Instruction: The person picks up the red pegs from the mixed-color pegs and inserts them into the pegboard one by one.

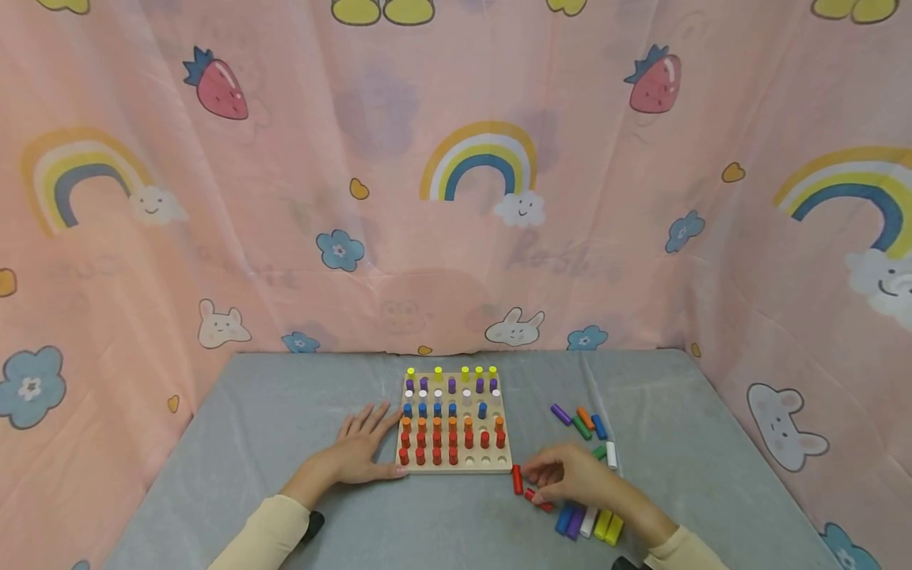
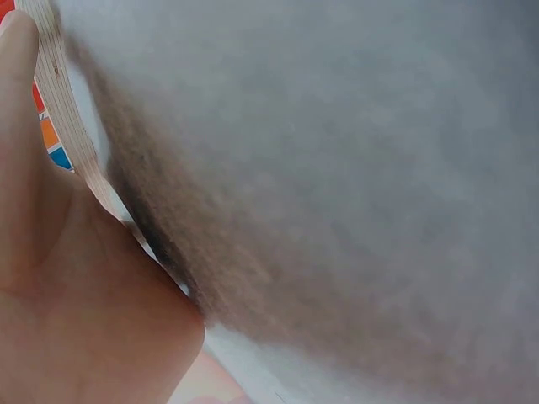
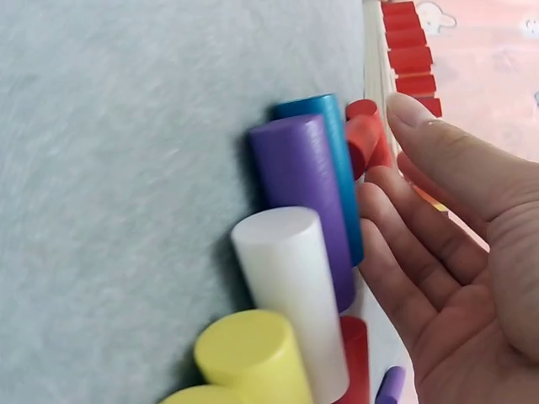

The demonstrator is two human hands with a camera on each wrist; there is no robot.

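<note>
A wooden pegboard (image 1: 488,468) stands on the table with rows of upright pegs: yellow, purple, white, blue, orange and red. Some holes in it hold no peg, several of them along the front red row. My left hand (image 1: 365,451) rests at the board's left side, fingers spread, thumb by the front left corner; the left wrist view shows it against the board's edge (image 2: 67,118). Over the loose pegs on the right hovers my right hand (image 1: 570,473), thumb and fingers apart. Nearest its fingertips lie two red pegs, one upper (image 1: 517,480) and one lower (image 1: 530,494).
Below my right hand lie loose blue (image 3: 324,105), purple (image 3: 295,160), white (image 3: 290,278) and yellow (image 3: 248,353) pegs, side by side. Farther back are purple (image 1: 560,414), green (image 1: 582,428), orange (image 1: 585,418) and blue (image 1: 599,427) ones. A patterned pink curtain (image 1: 442,277) hangs behind the grey table.
</note>
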